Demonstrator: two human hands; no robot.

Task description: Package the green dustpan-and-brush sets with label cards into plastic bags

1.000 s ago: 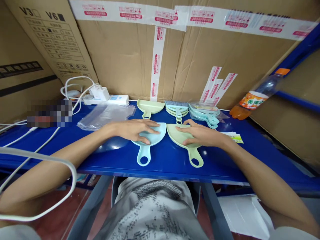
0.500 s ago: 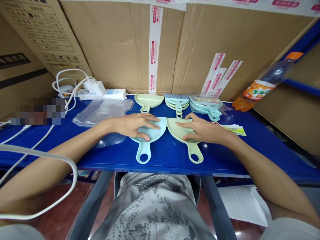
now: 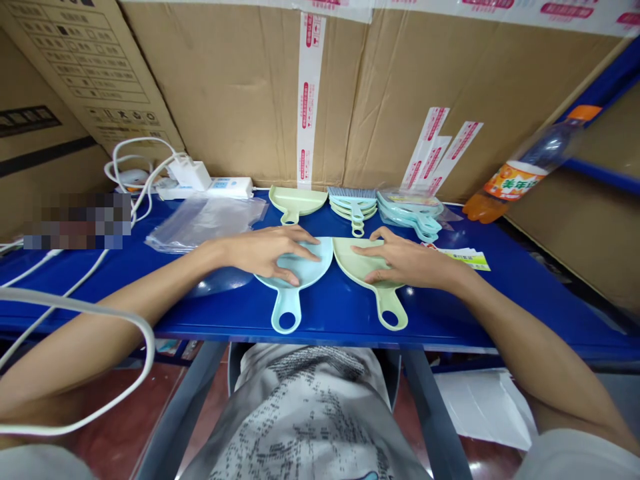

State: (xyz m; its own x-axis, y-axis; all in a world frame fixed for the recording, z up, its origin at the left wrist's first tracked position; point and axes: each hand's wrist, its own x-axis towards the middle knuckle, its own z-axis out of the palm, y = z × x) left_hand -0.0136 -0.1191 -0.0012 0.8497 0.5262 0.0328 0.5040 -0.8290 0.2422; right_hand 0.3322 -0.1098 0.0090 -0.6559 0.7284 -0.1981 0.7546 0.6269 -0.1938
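In the head view, a light blue dustpan [image 3: 313,267] and a pale green dustpan [image 3: 354,265] lie side by side on the blue table, handles toward me, with their inner corners touching. My left hand [image 3: 275,252] rests over the blue dustpan, fingers spread across its left part. Over the right part of the green one is my right hand [image 3: 395,259], its fingers also apart. Neither hand is wrapped round anything. Behind them sit another green dustpan [image 3: 299,199], a stack of dustpans with a blue brush [image 3: 354,200] on top, and bagged blue dustpans [image 3: 413,212].
Clear plastic bags [image 3: 207,220] lie at the left, near a white power strip [image 3: 230,187] and cables. At the right, an orange drink bottle [image 3: 517,180] leans beside printed cards [image 3: 473,259]. Cardboard [image 3: 240,93] walls the back; a white cable [image 3: 145,347] loops over my left arm.
Both front dustpans have shifted very slightly toward me. My hands keep nearly the same spread pose over them.
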